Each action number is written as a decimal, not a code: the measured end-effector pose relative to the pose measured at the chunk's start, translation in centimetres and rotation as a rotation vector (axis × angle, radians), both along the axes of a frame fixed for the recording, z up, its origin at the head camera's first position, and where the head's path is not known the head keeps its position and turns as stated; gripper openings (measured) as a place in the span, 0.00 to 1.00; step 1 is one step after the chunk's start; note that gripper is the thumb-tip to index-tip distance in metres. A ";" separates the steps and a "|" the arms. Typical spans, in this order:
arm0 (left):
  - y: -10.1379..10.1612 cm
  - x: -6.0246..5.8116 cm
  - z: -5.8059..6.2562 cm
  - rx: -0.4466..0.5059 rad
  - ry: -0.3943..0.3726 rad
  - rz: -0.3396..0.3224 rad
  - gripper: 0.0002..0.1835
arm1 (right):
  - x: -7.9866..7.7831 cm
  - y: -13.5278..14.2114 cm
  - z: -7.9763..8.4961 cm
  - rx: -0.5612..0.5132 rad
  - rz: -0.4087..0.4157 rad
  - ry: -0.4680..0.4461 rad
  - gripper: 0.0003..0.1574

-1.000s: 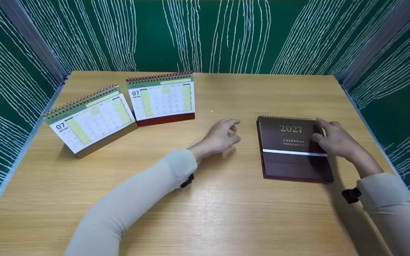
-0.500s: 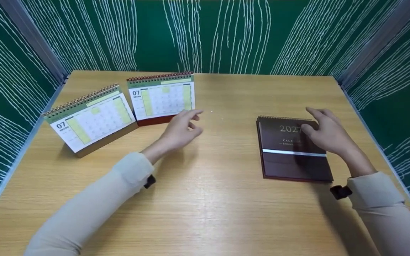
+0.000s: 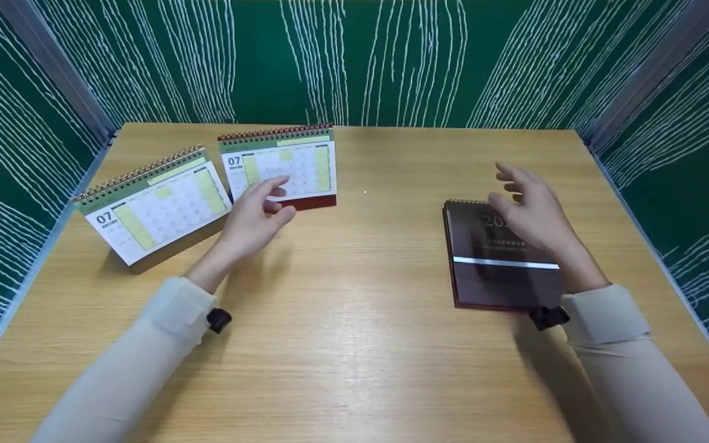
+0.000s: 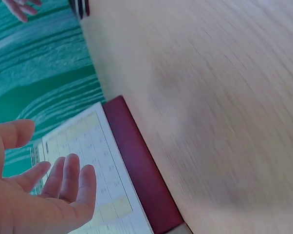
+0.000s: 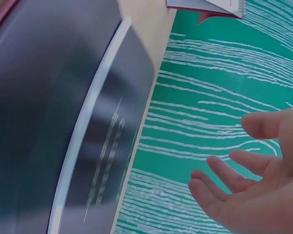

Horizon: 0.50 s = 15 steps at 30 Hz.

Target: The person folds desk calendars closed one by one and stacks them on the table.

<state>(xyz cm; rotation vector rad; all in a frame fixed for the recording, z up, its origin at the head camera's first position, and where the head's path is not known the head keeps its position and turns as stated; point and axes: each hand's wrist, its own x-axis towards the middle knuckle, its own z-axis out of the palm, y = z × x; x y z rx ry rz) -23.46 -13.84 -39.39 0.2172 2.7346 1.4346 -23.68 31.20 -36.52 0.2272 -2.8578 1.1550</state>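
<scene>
left hand (image 3: 248,224) and right hand (image 3: 533,212), relaxed, near "07" calendars (image 3: 164,212) and dark "20…" calendar (image 3: 490,286)

Camera arrangement: one head view, two wrist views.
The head view looks forward and down over the table (image 3: 354,369). Both wrist views are close-range and rolled sideways: the left faces the red-based calendar (image 4: 110,170), the right the dark calendar (image 5: 34,107) and green wall (image 5: 200,97). The head view shares all three.
</scene>
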 end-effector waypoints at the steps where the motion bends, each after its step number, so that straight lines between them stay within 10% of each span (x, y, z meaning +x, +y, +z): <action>1: -0.4 0.0 0.0 0.004 -0.002 0.007 0.33 | -0.1 -0.4 0.0 -0.014 0.004 0.004 0.40; 15: -3.3 0.5 0.2 0.070 0.070 0.133 0.37 | -1.8 -5.2 0.4 -0.128 0.061 -0.025 0.40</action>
